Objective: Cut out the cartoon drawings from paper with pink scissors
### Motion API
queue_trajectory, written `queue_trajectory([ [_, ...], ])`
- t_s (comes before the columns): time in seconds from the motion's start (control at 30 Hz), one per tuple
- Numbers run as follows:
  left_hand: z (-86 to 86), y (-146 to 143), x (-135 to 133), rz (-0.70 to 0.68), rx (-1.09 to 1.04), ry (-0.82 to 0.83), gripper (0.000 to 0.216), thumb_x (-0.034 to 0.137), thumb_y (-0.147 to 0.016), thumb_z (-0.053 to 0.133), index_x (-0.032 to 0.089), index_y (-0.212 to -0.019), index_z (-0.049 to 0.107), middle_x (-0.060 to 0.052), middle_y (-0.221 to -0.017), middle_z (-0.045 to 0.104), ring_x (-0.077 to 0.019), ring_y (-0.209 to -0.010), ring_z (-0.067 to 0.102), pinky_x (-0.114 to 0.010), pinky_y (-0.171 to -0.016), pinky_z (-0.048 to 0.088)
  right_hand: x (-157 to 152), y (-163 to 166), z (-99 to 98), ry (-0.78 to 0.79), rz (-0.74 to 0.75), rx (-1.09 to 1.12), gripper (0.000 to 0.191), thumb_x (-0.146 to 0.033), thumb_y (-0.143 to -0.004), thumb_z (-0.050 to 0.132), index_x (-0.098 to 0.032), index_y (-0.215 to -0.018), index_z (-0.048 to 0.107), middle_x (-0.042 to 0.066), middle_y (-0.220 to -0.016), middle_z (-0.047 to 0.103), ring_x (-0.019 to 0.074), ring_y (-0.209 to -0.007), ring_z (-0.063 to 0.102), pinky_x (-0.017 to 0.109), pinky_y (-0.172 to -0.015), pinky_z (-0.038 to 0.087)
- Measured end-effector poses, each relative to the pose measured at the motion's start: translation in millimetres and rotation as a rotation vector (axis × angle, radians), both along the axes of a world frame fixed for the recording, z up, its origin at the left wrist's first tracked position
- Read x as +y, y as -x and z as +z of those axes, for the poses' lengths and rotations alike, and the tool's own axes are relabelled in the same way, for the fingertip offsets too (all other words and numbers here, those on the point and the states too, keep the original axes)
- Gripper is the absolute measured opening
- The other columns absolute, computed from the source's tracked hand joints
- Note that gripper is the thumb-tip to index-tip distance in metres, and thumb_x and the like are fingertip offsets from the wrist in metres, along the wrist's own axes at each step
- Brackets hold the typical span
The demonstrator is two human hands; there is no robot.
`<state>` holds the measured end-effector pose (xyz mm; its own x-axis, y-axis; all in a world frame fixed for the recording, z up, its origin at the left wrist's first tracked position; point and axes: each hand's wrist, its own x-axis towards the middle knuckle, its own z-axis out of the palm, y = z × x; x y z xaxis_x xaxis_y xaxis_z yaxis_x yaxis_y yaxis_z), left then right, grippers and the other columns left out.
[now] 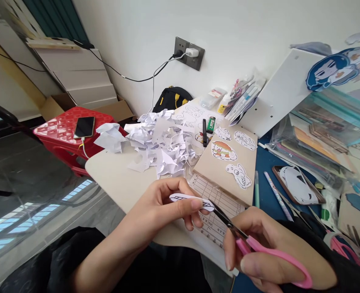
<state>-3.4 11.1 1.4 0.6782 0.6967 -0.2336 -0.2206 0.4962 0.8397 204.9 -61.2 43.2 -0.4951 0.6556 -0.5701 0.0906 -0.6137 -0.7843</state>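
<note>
My left hand (167, 205) pinches a small white paper cut-out (190, 200) with a black line drawing, held edge-on above the desk's near edge. My right hand (268, 250) grips pink-handled scissors (259, 246), and their dark blades reach up to the cut-out's right end. Below both hands lies a printed grid sheet (216, 209). Beyond it a brown board (225, 171) carries several finished cartoon cut-outs, one of them orange (223, 150).
A heap of white paper scraps (158, 142) covers the desk's middle. A black marker (204, 132) and green lighter (211, 124) lie behind the board. A phone (84, 127) rests on a red stool (65, 134) at left. Pens, folders and packets crowd the right side.
</note>
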Motion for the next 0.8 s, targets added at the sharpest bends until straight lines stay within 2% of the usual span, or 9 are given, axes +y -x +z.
queue_trajectory([
  [0.13, -0.2, -2, 0, 0.007, 0.017, -0.005, 0.021, 0.027, -0.074, 0.080, 0.014, -0.064, 0.066, 0.001, -0.058, 0.071, -0.0085, -0.051, 0.059, -0.017, -0.053, 0.047, 0, 3, -8.4, -0.021, -0.001, 0.068, 0.012, -0.021, -0.077, 0.066, -0.010, -0.083, 0.063, -0.008, -0.047, 0.045, 0.0049, -0.040, 0.042, 0.013, -0.039, 0.030],
  [0.43, 2.3, -2, -2, 0.003, 0.033, -0.011, 0.021, 0.024, -0.076, 0.077, 0.015, -0.063, 0.063, 0.001, -0.057, 0.069, -0.0089, -0.052, 0.058, -0.018, -0.054, 0.047, -7, 15, -26.4, -0.128, -0.101, 0.105, 0.013, -0.025, -0.080, 0.066, -0.014, -0.084, 0.062, -0.009, -0.051, 0.042, 0.0051, -0.040, 0.038, 0.015, -0.039, 0.026],
  [0.63, 1.0, -1, -3, 0.002, 0.025, -0.034, 0.022, 0.024, -0.078, 0.075, 0.015, -0.064, 0.061, 0.001, -0.059, 0.069, -0.0091, -0.054, 0.058, -0.018, -0.055, 0.047, -18, 20, -31.7, -0.142, -0.204, -0.087, 0.013, -0.022, -0.077, 0.069, -0.016, -0.086, 0.062, -0.008, -0.051, 0.045, 0.0085, -0.041, 0.042, 0.020, -0.042, 0.030],
  [0.8, 1.4, -2, -3, -0.002, 0.042, -0.052, 0.022, 0.024, -0.078, 0.074, 0.015, -0.064, 0.061, 0.001, -0.060, 0.068, -0.0090, -0.055, 0.058, -0.018, -0.056, 0.047, -18, 22, -29.0, -0.195, -0.211, -0.169, 0.014, -0.027, -0.075, 0.070, -0.017, -0.083, 0.063, -0.006, -0.053, 0.045, 0.0099, -0.043, 0.041, 0.023, -0.045, 0.032],
])
